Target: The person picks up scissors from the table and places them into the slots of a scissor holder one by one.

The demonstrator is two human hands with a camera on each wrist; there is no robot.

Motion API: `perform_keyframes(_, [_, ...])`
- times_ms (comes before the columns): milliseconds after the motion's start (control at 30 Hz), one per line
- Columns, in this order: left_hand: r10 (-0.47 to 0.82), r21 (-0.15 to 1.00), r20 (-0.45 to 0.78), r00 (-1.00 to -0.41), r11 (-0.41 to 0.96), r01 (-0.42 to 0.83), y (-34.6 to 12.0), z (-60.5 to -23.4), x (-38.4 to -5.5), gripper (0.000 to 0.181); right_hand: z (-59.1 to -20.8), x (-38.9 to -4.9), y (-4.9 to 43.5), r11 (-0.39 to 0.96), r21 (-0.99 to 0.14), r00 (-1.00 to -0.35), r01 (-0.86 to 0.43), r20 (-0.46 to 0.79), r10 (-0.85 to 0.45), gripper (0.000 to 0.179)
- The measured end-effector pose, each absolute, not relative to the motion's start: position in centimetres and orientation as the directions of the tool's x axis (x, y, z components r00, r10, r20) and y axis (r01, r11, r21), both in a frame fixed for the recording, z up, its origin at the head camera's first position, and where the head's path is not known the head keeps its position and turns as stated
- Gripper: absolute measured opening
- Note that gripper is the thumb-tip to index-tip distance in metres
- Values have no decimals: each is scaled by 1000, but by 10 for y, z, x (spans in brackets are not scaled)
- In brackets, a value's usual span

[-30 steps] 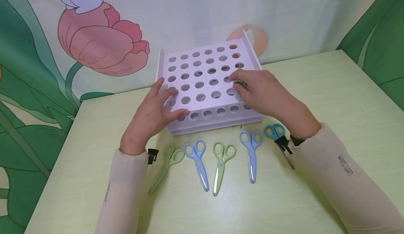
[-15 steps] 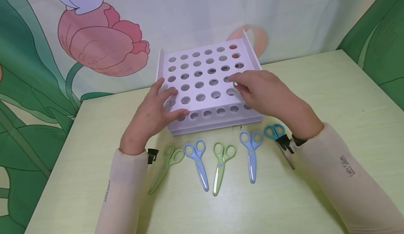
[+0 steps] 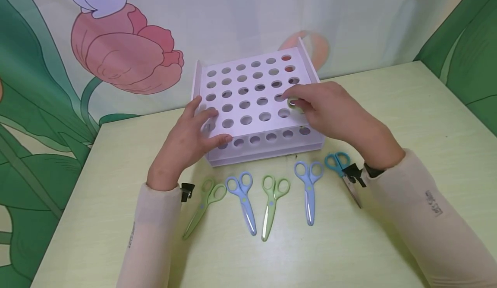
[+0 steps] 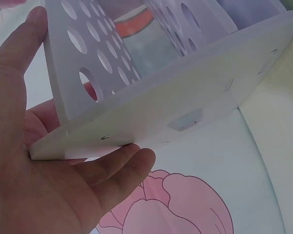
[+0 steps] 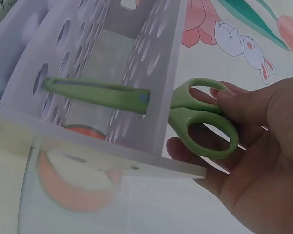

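Note:
A white rack [image 3: 236, 114] with rows of round holes stands at the back of the table. My left hand [image 3: 182, 139] grips its left side, fingers around the side panel [image 4: 146, 126]. In my right hand [image 3: 334, 111], thumb and fingers pinch the handle loops of green scissors [image 5: 112, 100]. In the right wrist view their closed blades pass through a hole in the upper panel, and the tip lies at a hole in the lower one. From the head view the right hand covers most of these scissors, leaving part of one loop showing.
Near the rack's front lie green scissors [image 3: 199, 212], blue scissors [image 3: 245, 201], another green pair [image 3: 270, 214], another blue pair [image 3: 309, 197] and teal-handled scissors [image 3: 341, 165] on the table [image 3: 407, 119]. A printed curtain [image 3: 240, 16] hangs behind the rack.
My right hand has shifted slightly right, and more of the green scissors' loop shows beside the fingers. The left hand keeps its place on the rack.

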State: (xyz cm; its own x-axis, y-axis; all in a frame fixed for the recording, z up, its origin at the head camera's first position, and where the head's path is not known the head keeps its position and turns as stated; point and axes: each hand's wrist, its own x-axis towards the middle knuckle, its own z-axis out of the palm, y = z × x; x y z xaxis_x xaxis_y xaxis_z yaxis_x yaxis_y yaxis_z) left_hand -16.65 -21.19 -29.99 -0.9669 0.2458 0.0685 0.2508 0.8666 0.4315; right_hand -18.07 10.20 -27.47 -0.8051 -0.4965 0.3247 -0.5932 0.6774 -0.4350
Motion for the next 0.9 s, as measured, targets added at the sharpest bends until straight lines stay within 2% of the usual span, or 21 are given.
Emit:
perform_keyframes(633, [250,424,80,-965,868,260,-211,-300,-166,71,-278,-182,99,732,-340,-807,-590,272,-524,30])
perform_keyframes(900, [249,424,78,-965,868,258,-211,-301,-166,72,-280,-183,99,719,-356,-802,-597,286,-525,25])
